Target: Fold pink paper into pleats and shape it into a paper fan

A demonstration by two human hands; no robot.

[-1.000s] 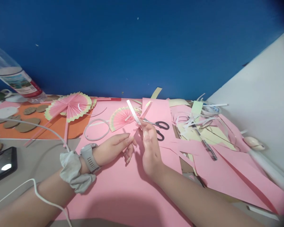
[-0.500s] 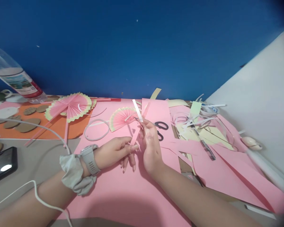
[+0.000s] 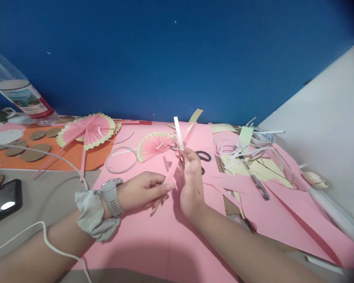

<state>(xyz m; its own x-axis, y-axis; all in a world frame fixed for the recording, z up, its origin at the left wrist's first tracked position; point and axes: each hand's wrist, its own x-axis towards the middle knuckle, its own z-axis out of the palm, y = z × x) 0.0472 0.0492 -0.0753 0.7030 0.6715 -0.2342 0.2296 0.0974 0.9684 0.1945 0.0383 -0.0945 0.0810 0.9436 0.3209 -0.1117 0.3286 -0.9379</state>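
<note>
My left hand (image 3: 149, 193), with a watch and a pale scrunchie at its wrist, pinches the lower end of a narrow pink paper strip (image 3: 172, 169) between thumb and finger. My right hand (image 3: 191, 186) is closed near the strip's upper end. A narrow white strip (image 3: 178, 133) stands up from its fingertips. Whether the white strip is stuck to the pink one, I cannot tell. Just behind the hands lies a pleated pink paper fan (image 3: 156, 146) with a yellow-green edge. Black-handled scissors (image 3: 205, 156) lie partly hidden behind my right hand.
A large pink sheet (image 3: 144, 243) covers the table middle. At left are a round pleated fan (image 3: 90, 127), cardboard pieces (image 3: 35, 152), a bottle (image 3: 26, 100), a phone (image 3: 6, 202) and a cable (image 3: 61, 257). Paper scraps (image 3: 230, 147) and a pen (image 3: 255, 181) lie at right.
The white strip and my right fingertips have shifted slightly right, and the white strip stands more upright. My left thumb has moved a little along the pink strip.
</note>
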